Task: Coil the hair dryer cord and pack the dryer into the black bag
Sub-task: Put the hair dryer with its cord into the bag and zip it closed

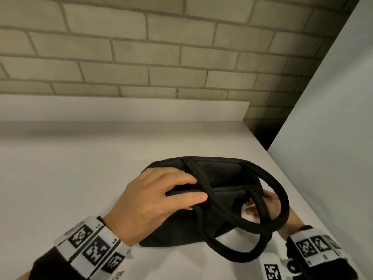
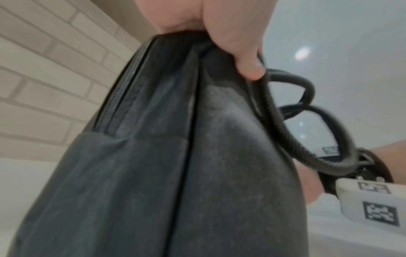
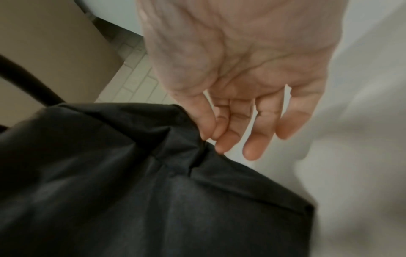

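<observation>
The black bag lies on the white table with its mouth open and its inside dark. Two black rope handles loop over its near right side. My left hand grips the bag's left rim, fingers curled over the edge; the left wrist view shows the thumb pressed on the bag beside a handle. At the bag's right end, my right hand pinches the fabric between thumb and forefinger, the other fingers straight. No hair dryer or cord shows.
A brick wall runs behind the table, with a raised white ledge along its foot. A tall white panel stands close on the right, and a dark gap sits between it and the table's far corner.
</observation>
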